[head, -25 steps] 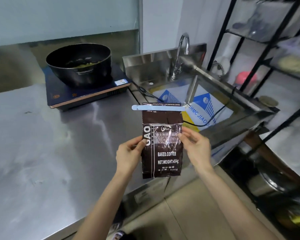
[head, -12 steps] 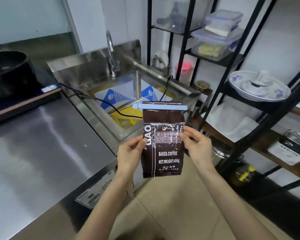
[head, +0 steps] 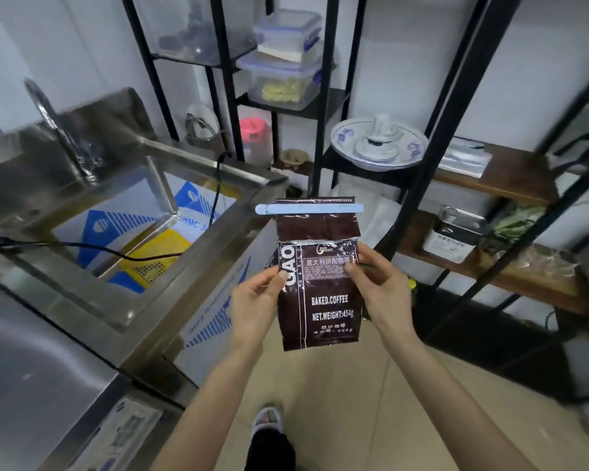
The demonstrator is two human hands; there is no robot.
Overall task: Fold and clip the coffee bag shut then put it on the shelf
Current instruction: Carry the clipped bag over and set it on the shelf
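Fingers of the left hand (head: 254, 305) and right hand (head: 383, 287) pinch the clipped coffee bag (head: 318, 283) mid-air, shelf (head: 490, 270) at two o'clock, where clutter could topple it.

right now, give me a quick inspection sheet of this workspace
surface: steel counter at lower left, bare where seen
job's things: coffee bag held upright in the air, top folded, blue clip across the fold; black shelf ahead, bag not yet on it
clutter: lidded boxes, pink-lidded jar, blue-patterned plate, tin on the shelves
hands: left hand and right hand each pinch a side of the bag
cables: black cable crosses the sink
surroundings: tap, printed sack in the sink, tiled floor
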